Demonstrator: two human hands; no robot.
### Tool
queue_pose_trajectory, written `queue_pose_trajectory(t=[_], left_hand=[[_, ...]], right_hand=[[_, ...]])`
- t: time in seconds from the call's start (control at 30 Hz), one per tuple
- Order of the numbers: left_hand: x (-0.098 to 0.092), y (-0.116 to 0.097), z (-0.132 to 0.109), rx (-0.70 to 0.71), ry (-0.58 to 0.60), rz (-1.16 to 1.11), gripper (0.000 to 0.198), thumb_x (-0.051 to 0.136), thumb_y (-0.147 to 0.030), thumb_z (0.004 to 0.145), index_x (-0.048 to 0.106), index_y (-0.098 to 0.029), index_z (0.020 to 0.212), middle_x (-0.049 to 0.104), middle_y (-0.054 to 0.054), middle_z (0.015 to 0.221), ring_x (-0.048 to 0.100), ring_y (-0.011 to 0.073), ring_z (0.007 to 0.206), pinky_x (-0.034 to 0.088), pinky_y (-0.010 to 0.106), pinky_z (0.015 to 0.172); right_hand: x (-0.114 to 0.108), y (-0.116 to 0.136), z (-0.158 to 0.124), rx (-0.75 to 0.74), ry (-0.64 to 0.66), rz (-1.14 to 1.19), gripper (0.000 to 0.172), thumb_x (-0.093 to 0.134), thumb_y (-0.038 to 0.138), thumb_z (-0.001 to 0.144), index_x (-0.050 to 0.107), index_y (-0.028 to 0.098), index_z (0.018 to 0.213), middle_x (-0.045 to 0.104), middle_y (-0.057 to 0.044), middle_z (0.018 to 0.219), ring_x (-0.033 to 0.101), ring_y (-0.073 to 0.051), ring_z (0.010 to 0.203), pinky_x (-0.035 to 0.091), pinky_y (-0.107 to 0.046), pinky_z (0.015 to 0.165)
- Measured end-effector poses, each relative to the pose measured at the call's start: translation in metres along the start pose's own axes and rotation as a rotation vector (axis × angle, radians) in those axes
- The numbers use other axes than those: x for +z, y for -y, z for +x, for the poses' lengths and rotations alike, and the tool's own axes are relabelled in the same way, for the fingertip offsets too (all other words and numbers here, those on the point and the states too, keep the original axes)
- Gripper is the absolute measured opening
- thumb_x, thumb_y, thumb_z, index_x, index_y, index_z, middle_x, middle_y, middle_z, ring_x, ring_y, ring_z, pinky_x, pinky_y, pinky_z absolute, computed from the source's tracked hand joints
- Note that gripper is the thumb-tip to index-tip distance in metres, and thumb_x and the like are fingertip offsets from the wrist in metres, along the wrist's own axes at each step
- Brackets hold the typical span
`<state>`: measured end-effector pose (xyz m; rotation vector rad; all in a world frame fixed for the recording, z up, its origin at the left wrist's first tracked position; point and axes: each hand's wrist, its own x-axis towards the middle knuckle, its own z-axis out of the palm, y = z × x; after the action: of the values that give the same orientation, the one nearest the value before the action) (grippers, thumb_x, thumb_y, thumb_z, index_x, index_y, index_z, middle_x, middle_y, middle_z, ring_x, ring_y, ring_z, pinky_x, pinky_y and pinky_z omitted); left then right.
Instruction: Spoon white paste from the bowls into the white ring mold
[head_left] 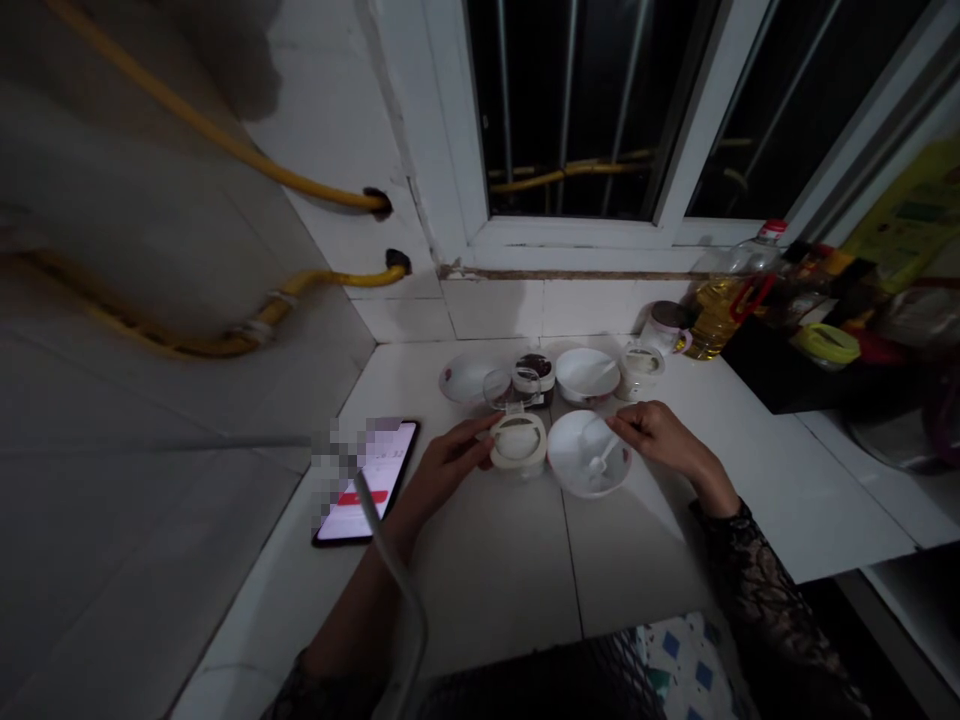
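Observation:
My left hand (446,472) grips the side of a squat clear jar with a wide white rim (517,445), which stands on the white tiled counter (495,580). My right hand (652,435) reaches over a white bowl (570,460) from the right. Its pinched fingertips are at the handle of a white spoon (600,460) resting in that bowl. The spoon's bowl end lies inside the white bowl. Between my hands, the jar and the bowl stand close together, almost touching.
Behind my hands stand a floral white plate (465,378), a small glass cup (499,388), a dark-filled jar (534,380), a second white bowl (587,375) and a small glass jar (640,368). A phone (382,480) lies left. A mug (664,328) and oil bottle (716,315) stand back right.

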<state>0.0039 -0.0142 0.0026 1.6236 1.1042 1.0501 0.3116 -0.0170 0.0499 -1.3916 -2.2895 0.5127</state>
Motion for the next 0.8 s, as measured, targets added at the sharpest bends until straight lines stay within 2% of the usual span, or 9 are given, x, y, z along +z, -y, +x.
queue_pose_trajectory(t=[0.1,0.2,0.3,0.53,0.8], left_hand=[[0.0,0.0,0.0,0.003,-0.002,0.004,0.043,0.061,-0.039,0.08,0.067,-0.018,0.117,0.069,0.009,0.103,0.057,0.0107,0.061,0.053,0.027,0.062],[0.0,-0.001,0.001,-0.004,0.011,0.01,0.044,0.06,-0.04,0.08,0.066,-0.018,0.118,0.069,0.009,0.102,0.057,0.0112,0.061,0.053,0.027,0.062],[0.0,-0.001,0.001,-0.004,0.01,0.016,0.046,0.06,-0.041,0.08,0.065,-0.017,0.119,0.07,0.008,0.096,0.057,0.0117,0.061,0.053,0.028,0.062],[-0.001,0.001,0.001,-0.004,0.009,0.01,0.046,0.061,-0.041,0.08,0.066,-0.017,0.119,0.07,0.008,0.1,0.058,0.0118,0.061,0.053,0.029,0.064],[0.001,-0.001,0.002,0.018,0.002,-0.037,0.045,0.062,-0.041,0.078,0.068,-0.016,0.115,0.07,0.009,0.101,0.058,0.0108,0.058,0.052,0.026,0.06]], right_hand=[[0.007,0.006,0.001,-0.057,0.069,0.004,0.046,0.038,0.042,0.093,0.029,0.02,0.053,0.027,0.006,0.049,0.028,-0.008,0.047,0.021,-0.026,0.051],[0.01,0.005,0.002,-0.065,0.07,0.113,0.048,0.039,0.043,0.092,0.025,0.02,0.053,0.022,0.006,0.05,0.025,-0.008,0.047,0.021,-0.025,0.05],[0.011,-0.002,0.001,0.008,0.055,0.254,0.05,0.04,0.05,0.09,0.023,0.021,0.054,0.019,0.006,0.053,0.021,-0.008,0.048,0.019,-0.024,0.048],[0.014,-0.013,0.002,0.205,-0.003,0.508,0.055,0.049,0.066,0.078,0.029,0.021,0.052,0.023,0.006,0.053,0.022,-0.007,0.049,0.018,-0.023,0.046],[0.011,-0.012,0.007,0.404,-0.111,0.632,0.056,0.059,0.068,0.064,0.032,0.022,0.046,0.026,0.008,0.041,0.02,-0.005,0.041,0.013,-0.024,0.041]])
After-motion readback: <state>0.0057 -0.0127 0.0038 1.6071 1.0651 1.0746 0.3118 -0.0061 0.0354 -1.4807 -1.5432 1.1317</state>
